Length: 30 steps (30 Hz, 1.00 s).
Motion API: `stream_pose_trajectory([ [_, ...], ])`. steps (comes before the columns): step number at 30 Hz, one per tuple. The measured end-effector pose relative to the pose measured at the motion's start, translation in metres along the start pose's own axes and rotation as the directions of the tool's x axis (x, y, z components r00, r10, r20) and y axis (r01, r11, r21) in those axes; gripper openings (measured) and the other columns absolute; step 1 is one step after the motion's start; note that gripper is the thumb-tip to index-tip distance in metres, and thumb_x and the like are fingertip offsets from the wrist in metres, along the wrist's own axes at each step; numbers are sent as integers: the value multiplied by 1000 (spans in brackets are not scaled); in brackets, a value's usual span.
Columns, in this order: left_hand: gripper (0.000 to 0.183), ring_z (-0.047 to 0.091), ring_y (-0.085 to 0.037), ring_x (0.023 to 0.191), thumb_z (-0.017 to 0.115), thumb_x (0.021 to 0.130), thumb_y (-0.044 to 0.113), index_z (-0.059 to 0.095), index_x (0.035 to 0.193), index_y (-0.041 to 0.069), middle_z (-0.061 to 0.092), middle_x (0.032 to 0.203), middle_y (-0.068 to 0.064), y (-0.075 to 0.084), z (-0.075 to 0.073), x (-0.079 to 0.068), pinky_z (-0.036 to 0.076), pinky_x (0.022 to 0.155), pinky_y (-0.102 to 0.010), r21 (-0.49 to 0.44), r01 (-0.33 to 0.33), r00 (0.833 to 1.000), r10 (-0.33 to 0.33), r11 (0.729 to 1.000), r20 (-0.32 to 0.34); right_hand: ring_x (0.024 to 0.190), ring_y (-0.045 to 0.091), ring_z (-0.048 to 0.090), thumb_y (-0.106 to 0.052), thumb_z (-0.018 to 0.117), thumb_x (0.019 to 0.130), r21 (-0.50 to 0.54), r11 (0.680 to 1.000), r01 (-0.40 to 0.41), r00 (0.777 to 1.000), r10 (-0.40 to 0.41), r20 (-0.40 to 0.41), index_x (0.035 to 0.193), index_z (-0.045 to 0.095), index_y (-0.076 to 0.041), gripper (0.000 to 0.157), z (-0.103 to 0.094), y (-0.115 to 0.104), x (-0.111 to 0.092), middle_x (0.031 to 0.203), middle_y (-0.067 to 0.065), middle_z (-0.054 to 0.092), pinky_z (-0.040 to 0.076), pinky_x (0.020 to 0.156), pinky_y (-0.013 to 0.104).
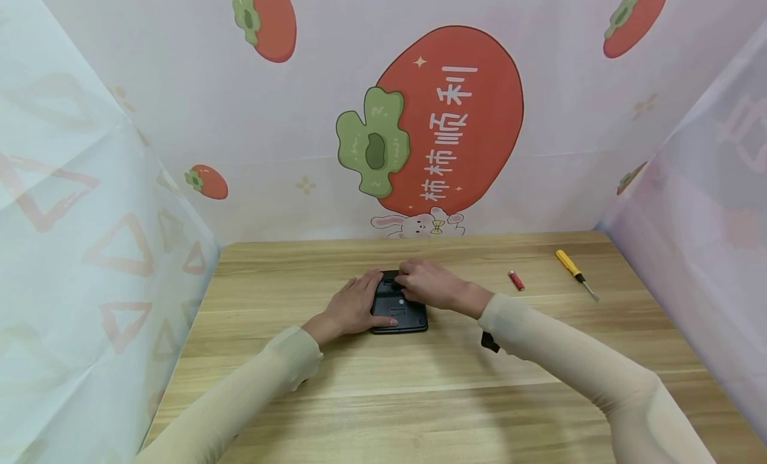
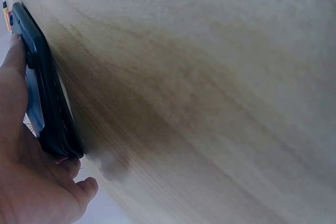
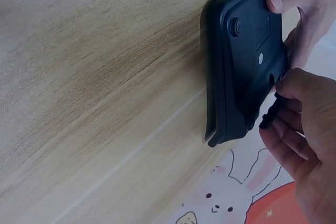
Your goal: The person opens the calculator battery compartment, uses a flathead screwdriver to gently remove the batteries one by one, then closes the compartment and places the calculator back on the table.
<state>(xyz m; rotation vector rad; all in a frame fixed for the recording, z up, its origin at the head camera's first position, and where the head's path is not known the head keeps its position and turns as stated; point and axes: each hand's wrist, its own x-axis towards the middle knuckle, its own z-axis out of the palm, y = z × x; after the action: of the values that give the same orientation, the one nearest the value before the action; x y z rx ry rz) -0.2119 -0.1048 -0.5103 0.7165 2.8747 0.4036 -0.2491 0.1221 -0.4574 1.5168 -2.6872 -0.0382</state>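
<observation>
A black calculator (image 1: 413, 315) lies face down on the table, its back with a pale round sticker and rubber feet turned up. My left hand (image 1: 353, 305) grips it along its left side, the thumb (image 3: 283, 0) lying on the back near the close edge. Over the far part of the calculator is my right hand (image 1: 433, 284). Between thumb and fingers it pinches a small black battery cover (image 3: 271, 113), tilted beside a dark opening in the back, as the right wrist view shows. The left wrist view has the calculator's side (image 2: 50, 85) with fingers at its edge.
On the wooden table (image 1: 383, 391), a red battery (image 1: 516, 281) lies right of my right hand. Farther right is a screwdriver (image 1: 575, 272) with a yellow handle. A printed cloth wall (image 1: 311, 138) stands behind the table, with more cloth on both sides.
</observation>
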Motion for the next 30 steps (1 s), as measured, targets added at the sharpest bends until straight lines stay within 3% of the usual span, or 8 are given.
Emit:
stream_pose_trajectory([
  [30,112,31,-28,158,70,90,73,28,166,2,32,170,-15,-1,1,0,27,129,-53,9,-12,1000,12,1000,-6,94,21,66,-18,74,102,-35,999,19,1000,-20,-14,116,79,-4,21,7,-5,14,105,10,70,62,83,34],
])
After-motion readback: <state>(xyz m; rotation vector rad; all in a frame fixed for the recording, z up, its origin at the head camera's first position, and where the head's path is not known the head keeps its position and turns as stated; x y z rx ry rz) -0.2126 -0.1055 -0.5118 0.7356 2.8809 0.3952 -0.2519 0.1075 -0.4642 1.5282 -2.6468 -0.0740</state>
